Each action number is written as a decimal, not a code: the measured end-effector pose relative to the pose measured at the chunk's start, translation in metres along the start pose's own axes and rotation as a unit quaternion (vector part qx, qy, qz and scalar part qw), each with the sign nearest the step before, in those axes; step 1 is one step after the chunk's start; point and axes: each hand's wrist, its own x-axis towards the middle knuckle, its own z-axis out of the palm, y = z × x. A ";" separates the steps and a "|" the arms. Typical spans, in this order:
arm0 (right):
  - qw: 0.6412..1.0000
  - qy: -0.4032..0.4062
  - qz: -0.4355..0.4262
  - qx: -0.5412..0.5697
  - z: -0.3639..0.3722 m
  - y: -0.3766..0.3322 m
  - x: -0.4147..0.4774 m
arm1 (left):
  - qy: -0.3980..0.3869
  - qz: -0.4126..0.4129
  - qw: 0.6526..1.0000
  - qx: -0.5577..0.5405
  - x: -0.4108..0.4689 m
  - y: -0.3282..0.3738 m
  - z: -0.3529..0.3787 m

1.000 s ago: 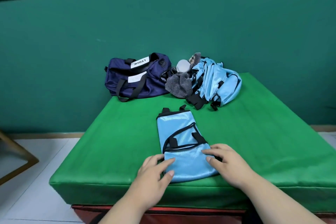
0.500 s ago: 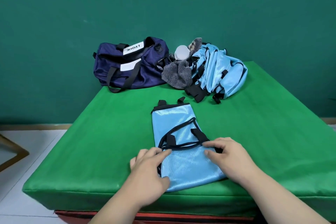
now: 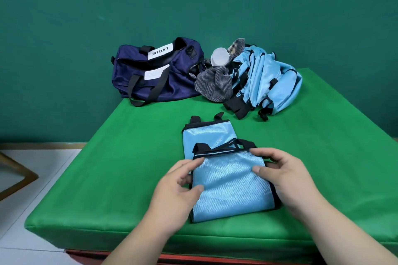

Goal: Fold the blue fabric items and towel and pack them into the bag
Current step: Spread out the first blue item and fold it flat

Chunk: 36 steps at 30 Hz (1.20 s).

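Observation:
A light blue fabric item with black trim and straps lies near the front edge of the green table, its near half folded up over the rest. My left hand pinches the left edge of the folded flap. At the flap's right edge my right hand pinches the fabric, fingers on the top corner. A navy duffel bag stands at the back left. Beside it lie a grey striped towel and a crumpled heap of light blue fabric.
A white round lid or cup sits between the bag and the blue heap, with a plaid cloth behind it. A green wall rises right behind the table. A wooden frame stands on the tiled floor at left.
Both hands went from lying flat on the near end of the blue item to pinching its edges, and the near half is now lifted and folded farther over the strap.

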 end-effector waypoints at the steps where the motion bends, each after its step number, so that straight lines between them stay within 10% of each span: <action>1: 1.000 -0.005 0.002 0.010 0.001 -0.003 0.005 | 0.001 -0.003 1.000 -0.005 0.004 -0.002 -0.001; 11: 0.998 -0.003 -0.023 -0.058 0.026 -0.017 0.080 | 0.041 0.014 0.998 -0.048 0.068 -0.009 -0.016; 25: 0.905 -0.027 -0.103 -0.411 0.045 0.026 0.138 | 0.005 -0.015 0.949 0.315 0.129 -0.037 -0.022; 36: 0.877 -0.090 -0.053 -0.468 0.052 0.010 0.136 | -0.020 -0.023 0.940 0.340 0.131 -0.033 -0.019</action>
